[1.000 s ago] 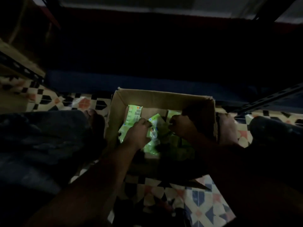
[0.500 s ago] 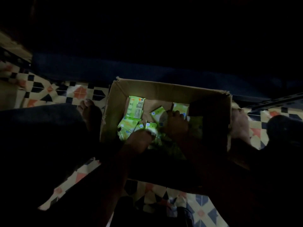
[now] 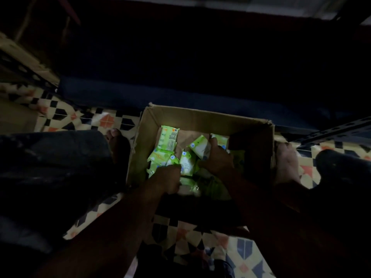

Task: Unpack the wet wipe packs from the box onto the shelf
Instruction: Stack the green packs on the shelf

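Your arms are bare from the elbows down to your left hand (image 3: pixel 167 178) and right hand (image 3: pixel 217 157): no sleeves, watch, bracelet or gloves show on either forearm. Both feet are bare too, with no shoes or socks; your left foot (image 3: pixel 118 145) shows its toes just left of the cardboard box (image 3: pixel 200 119), and your right foot (image 3: pixel 286 163) shows just right of it. You wear dark blue trousers that look like denim, the left leg (image 3: pixel 54 157) faintly creased and speckled, the right leg (image 3: pixel 341 169) further right of the box, almost black in the dim light.
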